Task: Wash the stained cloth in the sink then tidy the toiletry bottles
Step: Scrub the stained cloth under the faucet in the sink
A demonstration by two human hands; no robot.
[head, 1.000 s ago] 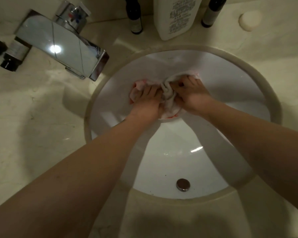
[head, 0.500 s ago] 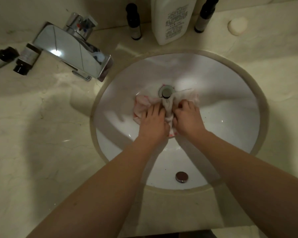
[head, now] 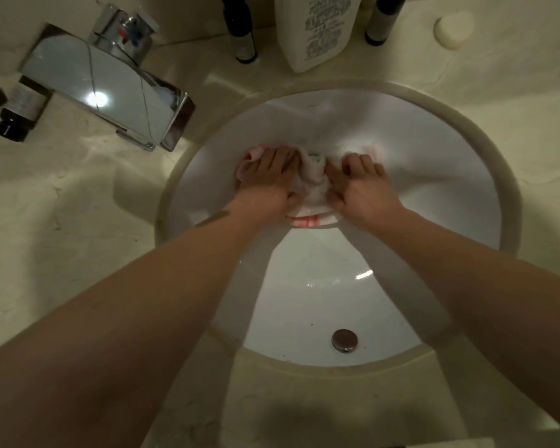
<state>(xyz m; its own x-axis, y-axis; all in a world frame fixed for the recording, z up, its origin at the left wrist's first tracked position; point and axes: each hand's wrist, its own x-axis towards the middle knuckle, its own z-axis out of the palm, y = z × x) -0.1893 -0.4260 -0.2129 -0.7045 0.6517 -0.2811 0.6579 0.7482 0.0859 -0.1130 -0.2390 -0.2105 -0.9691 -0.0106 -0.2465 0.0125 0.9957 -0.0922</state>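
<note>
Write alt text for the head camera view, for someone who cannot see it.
Two bare hands, left hand and right hand, press a bunched white cloth with red stripes into a round white sink basin. A chrome faucet and dark toiletry bottles sit on the countertop.

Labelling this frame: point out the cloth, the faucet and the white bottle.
cloth (head: 312, 185), head view, bunched middle between the hands
faucet (head: 110, 92), head view, flat spout top
white bottle (head: 317, 33), head view, printed front
</note>
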